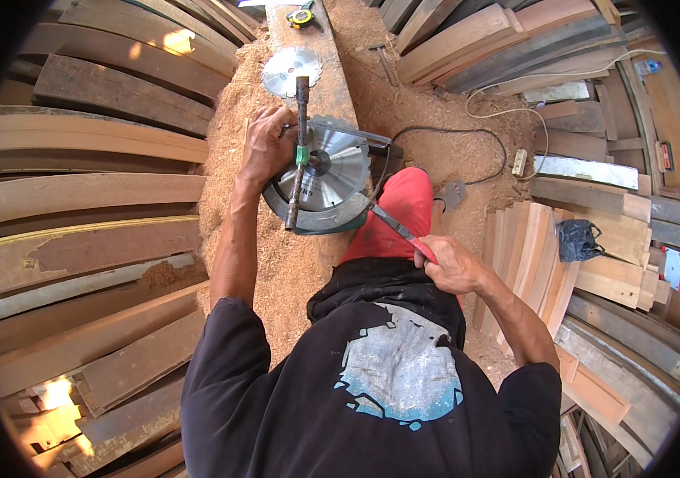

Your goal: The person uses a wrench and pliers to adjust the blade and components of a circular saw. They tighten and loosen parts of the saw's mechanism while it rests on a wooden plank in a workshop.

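A circular saw lies with its toothed blade facing up, in front of my knees. Across the blade's centre stands a dark T-handled wrench with green wrapping at its middle. My left hand is closed at the saw's left edge, near the wrench bar; its fingertips are partly hidden. In my right hand is the red handle of a pair of pliers. Their dark metal end reaches the saw's guard at the lower right of the blade.
A second round saw blade and a yellow-black tape measure lie on a sawdust-covered plank. A hammer lies beyond. Stacked boards line both sides. A black cable and a socket lie at right.
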A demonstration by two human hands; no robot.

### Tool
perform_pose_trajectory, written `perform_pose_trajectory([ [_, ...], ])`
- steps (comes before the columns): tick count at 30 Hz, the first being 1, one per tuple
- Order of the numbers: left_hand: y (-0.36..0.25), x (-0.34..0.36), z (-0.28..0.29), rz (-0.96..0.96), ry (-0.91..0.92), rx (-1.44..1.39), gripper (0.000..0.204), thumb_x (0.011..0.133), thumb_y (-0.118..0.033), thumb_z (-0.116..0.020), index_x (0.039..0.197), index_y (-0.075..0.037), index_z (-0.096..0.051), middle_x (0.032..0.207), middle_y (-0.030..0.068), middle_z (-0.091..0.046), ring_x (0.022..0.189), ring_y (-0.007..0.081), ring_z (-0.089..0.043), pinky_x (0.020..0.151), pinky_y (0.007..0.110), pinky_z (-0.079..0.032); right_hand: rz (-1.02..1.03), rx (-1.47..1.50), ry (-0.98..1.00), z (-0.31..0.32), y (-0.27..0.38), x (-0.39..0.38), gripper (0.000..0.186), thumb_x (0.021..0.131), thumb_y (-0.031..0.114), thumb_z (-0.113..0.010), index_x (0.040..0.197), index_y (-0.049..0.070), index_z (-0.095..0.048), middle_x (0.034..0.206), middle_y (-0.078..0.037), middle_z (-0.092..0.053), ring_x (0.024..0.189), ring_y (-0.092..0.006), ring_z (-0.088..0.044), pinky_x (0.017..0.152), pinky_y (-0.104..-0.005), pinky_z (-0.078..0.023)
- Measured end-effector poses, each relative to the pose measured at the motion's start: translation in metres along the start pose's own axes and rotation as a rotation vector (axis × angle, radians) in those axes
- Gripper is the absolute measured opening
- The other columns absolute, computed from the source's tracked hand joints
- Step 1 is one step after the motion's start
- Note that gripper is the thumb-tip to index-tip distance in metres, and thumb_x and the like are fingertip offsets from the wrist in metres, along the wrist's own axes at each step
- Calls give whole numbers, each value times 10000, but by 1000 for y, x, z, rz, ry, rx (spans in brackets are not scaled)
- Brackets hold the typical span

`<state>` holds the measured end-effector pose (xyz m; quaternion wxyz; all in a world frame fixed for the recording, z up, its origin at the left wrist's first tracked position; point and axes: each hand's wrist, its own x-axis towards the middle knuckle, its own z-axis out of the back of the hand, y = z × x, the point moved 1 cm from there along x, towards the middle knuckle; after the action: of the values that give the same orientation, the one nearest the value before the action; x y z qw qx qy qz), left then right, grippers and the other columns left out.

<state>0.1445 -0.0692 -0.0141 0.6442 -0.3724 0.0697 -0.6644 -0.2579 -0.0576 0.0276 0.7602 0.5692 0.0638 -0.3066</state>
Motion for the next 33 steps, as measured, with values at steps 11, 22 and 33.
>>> perform_pose_trajectory([
  [11,-1,0,1,4,7,13,124,839,-48,-772,884,-59,-656,835,92,-682,873,304,-669,893,430,-497,-49,88,56,-1,-1,2,203,755,-13,-518,934,-9,-615,877,-146,-627,859,-308,-624,819,-420,-498],
  [22,0,0,1,15,10,0,133,837,-59,-784,876,-51,-657,834,91,-683,863,305,-671,906,427,-502,-65,184,77,-2,-7,1,212,756,-11,-504,930,13,-624,794,-45,-571,738,-169,-559,704,-347,-479],
  [33,-1,0,2,27,20,6,137,831,-32,-790,880,-49,-663,864,91,-705,889,294,-677,917,423,-505,149,118,117,29,-17,-6,160,854,62,-627,992,-9,-665,888,-87,-664,846,-223,-643,813,-373,-527],
])
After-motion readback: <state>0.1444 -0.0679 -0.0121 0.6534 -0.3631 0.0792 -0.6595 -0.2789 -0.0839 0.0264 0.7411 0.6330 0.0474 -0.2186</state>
